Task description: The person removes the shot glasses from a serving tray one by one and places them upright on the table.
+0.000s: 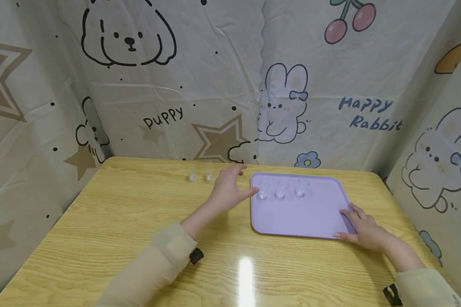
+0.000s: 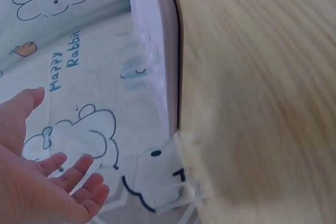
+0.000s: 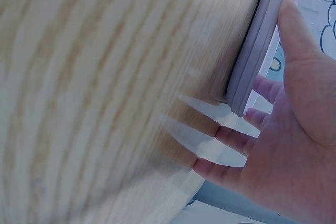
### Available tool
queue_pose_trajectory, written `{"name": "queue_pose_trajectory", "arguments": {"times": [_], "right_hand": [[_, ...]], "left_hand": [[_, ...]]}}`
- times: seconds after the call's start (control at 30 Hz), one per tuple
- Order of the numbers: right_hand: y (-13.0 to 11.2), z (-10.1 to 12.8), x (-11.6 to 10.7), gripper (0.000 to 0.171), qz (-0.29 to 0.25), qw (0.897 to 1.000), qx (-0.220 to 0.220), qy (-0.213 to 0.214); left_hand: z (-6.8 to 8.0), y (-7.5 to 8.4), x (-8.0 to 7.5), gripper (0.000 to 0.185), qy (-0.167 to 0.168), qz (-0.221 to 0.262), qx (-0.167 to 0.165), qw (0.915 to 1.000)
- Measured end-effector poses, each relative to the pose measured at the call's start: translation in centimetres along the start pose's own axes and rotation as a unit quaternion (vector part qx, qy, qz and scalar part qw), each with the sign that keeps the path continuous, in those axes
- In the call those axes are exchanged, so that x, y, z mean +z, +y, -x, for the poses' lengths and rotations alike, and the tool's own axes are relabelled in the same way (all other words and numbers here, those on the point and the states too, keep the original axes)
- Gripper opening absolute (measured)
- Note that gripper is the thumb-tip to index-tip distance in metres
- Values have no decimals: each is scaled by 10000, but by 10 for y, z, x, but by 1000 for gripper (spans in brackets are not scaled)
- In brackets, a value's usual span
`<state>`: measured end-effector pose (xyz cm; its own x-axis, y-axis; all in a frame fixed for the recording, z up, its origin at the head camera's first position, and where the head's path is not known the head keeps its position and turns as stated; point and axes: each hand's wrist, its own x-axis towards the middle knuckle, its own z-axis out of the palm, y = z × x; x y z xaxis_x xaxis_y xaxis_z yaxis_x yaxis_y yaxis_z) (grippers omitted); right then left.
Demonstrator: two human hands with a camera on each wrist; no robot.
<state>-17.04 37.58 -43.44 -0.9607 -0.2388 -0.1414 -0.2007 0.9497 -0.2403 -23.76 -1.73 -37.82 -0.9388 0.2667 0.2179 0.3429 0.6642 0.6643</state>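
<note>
A lilac tray (image 1: 292,221) lies on the wooden table, with three small clear cups (image 1: 279,191) in a row near its far edge. Two more clear cups (image 1: 200,175) stand on the table left of the tray. My left hand (image 1: 230,187) hovers between those two cups and the tray's left edge, fingers spread and relaxed, holding nothing; the left wrist view shows the left hand (image 2: 47,177) with an empty palm beside the tray (image 2: 152,40). My right hand (image 1: 363,228) rests on the tray's near right corner, and the right wrist view has the right hand (image 3: 283,129) with its thumb on the rim (image 3: 257,51).
The wooden table (image 1: 119,238) is boxed in on three sides by a cartoon-printed curtain (image 1: 215,85). Bare tabletop lies in front of and left of the tray.
</note>
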Motion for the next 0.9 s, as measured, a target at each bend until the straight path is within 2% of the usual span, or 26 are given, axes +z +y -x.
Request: {"name": "queue_pose_trajectory", "arguments": {"times": [0.2,0.43,0.6,0.9], "right_hand": [[0,0,-1,86,-2,10000,6,-5],[-1,1,-1,85,6,10000,8,9],[-1,0,-1,86,12,10000,25,-7],[0,0,0,85,21,10000,-11,11]], "left_hand": [[-8,3,18,75,-290,265,-6,9992],[-19,1,32,74,-437,531,60,9976],[-26,-2,44,69,-486,751,-124,9959],[-39,-6,64,60,-650,528,-501,9952]]}}
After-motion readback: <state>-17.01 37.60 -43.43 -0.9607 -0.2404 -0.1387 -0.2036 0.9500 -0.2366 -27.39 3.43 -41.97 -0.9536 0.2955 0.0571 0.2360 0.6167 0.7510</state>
